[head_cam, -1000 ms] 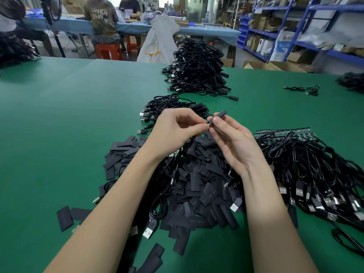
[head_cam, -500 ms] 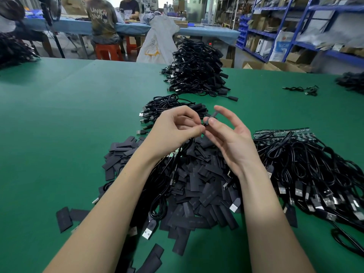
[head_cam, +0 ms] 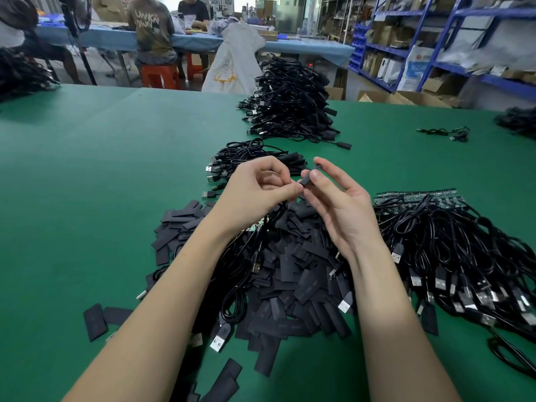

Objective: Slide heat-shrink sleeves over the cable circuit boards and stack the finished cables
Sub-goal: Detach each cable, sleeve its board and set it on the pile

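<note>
One sleeve (head_cam: 308,177) pinched by your right hand (head_cam: 345,216), spare fingers now spread; left hand (head_cam: 261,192) pinches cable (head_cam: 280,208). Sleeving likely underway.

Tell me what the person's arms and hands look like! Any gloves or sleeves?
Both are bare. The left hand and right hand wear no gloves, rings or watch. The left forearm and right forearm show no sleeves or markings. The fingers are slim, with short, unpainted nails.

The green table (head_cam: 87,184) is carrying black sleeves (head_cam: 290,280) at six o'clock, a cable heap (head_cam: 290,103) at twelve, cables (head_cam: 452,242) at three.
</note>
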{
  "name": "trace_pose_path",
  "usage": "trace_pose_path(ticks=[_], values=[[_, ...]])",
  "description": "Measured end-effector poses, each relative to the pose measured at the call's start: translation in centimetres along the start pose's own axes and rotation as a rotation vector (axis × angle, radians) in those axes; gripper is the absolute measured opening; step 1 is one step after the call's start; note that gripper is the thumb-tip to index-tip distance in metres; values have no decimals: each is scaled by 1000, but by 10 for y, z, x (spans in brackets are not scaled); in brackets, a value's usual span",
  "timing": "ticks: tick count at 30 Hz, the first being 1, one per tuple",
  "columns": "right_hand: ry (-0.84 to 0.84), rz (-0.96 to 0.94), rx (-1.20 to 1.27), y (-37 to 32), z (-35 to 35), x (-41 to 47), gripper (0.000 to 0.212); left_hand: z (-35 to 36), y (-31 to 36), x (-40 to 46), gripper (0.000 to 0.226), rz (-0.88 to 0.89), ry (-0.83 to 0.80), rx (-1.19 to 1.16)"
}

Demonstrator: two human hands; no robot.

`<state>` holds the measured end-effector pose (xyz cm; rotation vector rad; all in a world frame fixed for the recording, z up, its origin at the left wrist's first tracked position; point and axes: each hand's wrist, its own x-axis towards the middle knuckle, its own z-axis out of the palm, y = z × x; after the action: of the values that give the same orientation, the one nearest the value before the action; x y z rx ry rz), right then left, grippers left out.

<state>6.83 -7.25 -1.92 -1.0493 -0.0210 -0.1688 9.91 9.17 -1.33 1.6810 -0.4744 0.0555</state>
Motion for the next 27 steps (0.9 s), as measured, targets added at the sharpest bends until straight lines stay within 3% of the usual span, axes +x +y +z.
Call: trace_pose_path(ticks=[8, 16, 22, 27], values=[[44, 22, 26, -3, -4, 2, 22, 2, 4, 0, 20, -77, -34, 61], [96, 16, 33, -8, -8, 1, 23, -1, 4, -1, 12, -139, -199, 202], [84, 32, -10, -14, -13, 3, 34, 12, 9, 5, 11, -171, -99, -44], [145, 96, -30, -14, -17, 3, 27, 17, 8, 38, 11, -34, 160, 257]])
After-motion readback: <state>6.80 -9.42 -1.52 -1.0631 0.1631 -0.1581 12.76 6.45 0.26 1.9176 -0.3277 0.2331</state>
